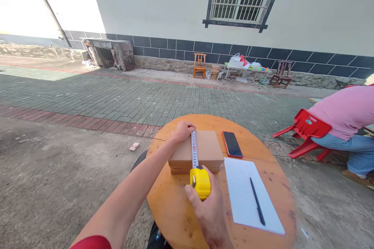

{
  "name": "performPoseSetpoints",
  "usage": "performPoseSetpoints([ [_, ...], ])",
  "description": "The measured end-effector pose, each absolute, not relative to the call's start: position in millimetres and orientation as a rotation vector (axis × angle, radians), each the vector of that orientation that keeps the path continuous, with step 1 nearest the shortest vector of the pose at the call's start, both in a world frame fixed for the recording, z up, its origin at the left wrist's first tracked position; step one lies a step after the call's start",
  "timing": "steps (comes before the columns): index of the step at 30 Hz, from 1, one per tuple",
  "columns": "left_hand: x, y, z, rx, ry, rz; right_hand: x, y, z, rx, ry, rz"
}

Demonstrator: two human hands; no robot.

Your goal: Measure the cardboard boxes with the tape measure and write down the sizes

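Head view shows a person's two bare hands at a round wooden table [171,202], with a cardboard box [209,144] lying flat near the middle of its far half. The right hand [210,208] grips the yellow case of a tape measure [202,184], just off the box's near side. The metal strip [194,151] runs out from the case and across the top of the box to its far edge, numbers facing up. There, the left hand [183,130] has its fingertips closed on the end of the strip, its forearm reaching along the left of the box.

Right of the box lies a phone [233,144] with a red edge. Nearer, a sheet of paper [241,198] with writing bears a dark pen [257,201]. Off to the right, a person in a pink shirt [347,109] sits on a red chair [312,124].
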State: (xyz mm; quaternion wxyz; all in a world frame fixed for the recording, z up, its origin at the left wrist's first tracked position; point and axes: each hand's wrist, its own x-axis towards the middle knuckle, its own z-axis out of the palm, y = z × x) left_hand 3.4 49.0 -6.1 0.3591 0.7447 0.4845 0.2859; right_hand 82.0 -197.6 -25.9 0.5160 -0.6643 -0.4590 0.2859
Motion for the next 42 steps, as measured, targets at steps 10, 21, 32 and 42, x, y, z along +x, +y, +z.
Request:
performPoseSetpoints([
  [10,2.2,28.9,-5.5,2.021,1.243,0.721,82.7,-214.1,-31.1,-1.578,-1.116,0.681],
  [21,1.8,-2.2,-5.1,2.043,1.186,0.787,65.4,-253.6,-54.7,-1.684,-1.175,0.464],
  [32,0.3,-3.1,-6.1,2.022,1.179,0.831,64.8,-253.4,-53.5,-1.679,-1.18,0.466],
  [42,-0.6,-17.3,8.6,1.99,1.117,0.963,71.2,-255.6,-53.1,-1.6,-1.185,0.452],
])
